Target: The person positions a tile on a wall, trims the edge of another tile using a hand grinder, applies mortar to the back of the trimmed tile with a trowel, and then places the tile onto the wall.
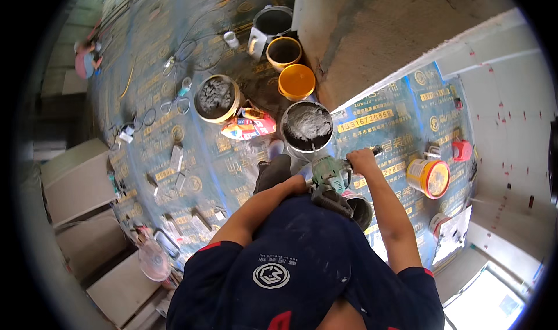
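Note:
A green power mixer [329, 174] with a black body is held in front of my torso. My right hand [362, 161] is closed around its dark side handle. On the opposite side, my left hand [297, 184] is closed against the mixer; its fingers are partly hidden. The mixer's metal shaft [314, 148] runs down into a white bucket [285, 144] just ahead. Grey mortar [308, 124] is heaped inside that bucket, and the shaft's lower end is hidden in it. A red, yellow and white bag [250, 125] lies against the bucket's left side.
Left of the bag stands a second mortar bucket [237, 100]. Orange bucket [297, 81], yellow-rimmed bucket [283, 52] and black bucket [273, 20] line the wall corner [325, 62]. A yellow tub [428, 177] is at right. Cables [185, 51] cross the printed floor sheeting; another person [86, 61] crouches far left.

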Action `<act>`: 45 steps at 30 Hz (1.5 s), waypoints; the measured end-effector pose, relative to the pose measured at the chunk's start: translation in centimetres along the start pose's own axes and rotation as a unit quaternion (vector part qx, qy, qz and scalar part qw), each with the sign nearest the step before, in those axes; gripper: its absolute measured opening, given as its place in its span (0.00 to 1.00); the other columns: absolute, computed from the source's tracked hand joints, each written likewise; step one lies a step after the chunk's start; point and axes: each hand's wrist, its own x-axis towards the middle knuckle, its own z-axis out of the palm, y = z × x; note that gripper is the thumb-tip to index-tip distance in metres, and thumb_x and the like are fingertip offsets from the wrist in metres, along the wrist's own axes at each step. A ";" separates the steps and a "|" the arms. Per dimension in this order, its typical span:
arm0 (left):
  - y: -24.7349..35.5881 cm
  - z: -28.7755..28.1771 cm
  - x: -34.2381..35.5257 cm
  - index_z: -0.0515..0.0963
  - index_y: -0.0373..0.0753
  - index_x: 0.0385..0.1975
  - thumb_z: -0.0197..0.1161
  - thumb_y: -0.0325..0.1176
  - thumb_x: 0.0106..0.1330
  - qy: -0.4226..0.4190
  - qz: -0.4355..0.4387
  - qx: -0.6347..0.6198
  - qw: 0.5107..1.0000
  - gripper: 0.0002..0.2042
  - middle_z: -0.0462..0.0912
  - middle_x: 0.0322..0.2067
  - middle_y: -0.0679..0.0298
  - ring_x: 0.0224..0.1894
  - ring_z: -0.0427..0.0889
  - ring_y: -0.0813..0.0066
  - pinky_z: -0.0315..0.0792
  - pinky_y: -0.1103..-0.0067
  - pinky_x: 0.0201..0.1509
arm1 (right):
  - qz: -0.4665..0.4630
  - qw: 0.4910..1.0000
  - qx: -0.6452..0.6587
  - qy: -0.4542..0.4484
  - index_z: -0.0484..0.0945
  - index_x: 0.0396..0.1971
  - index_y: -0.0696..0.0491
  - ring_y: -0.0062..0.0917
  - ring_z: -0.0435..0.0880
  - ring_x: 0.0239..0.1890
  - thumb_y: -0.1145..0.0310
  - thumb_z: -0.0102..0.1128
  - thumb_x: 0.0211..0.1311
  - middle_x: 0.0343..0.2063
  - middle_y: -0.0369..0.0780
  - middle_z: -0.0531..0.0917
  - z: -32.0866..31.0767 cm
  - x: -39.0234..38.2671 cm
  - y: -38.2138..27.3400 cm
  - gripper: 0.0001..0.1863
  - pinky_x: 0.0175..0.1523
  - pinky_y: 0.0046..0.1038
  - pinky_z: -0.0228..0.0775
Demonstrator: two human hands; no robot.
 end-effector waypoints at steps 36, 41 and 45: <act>-12.1 -8.1 1.7 0.76 0.43 0.45 0.58 0.47 0.57 -0.167 0.291 0.180 0.925 0.19 0.80 0.30 0.45 0.34 0.81 0.47 0.71 0.59 0.36 | 0.238 0.963 0.121 -0.028 0.78 0.31 0.46 0.29 0.82 0.41 0.70 0.60 0.44 0.31 0.36 0.82 -5.5 -1.9 -12.4 0.11 0.44 0.32 0.72; -13.1 -7.9 3.5 0.79 0.35 0.37 0.59 0.49 0.58 -0.175 0.309 0.203 0.912 0.20 0.81 0.32 0.45 0.36 0.81 0.50 0.73 0.65 0.39 | 0.215 0.975 0.063 0.001 0.79 0.29 0.43 0.28 0.83 0.38 0.68 0.57 0.49 0.30 0.33 0.83 -5.8 -0.6 -11.5 0.06 0.40 0.33 0.71; -12.8 -8.2 2.9 0.79 0.32 0.35 0.60 0.52 0.58 -0.155 0.280 0.172 0.932 0.24 0.81 0.33 0.44 0.36 0.82 0.52 0.74 0.67 0.41 | 0.205 0.978 0.035 0.014 0.79 0.26 0.44 0.27 0.83 0.36 0.68 0.56 0.50 0.28 0.33 0.83 -6.8 0.4 -11.1 0.04 0.39 0.32 0.70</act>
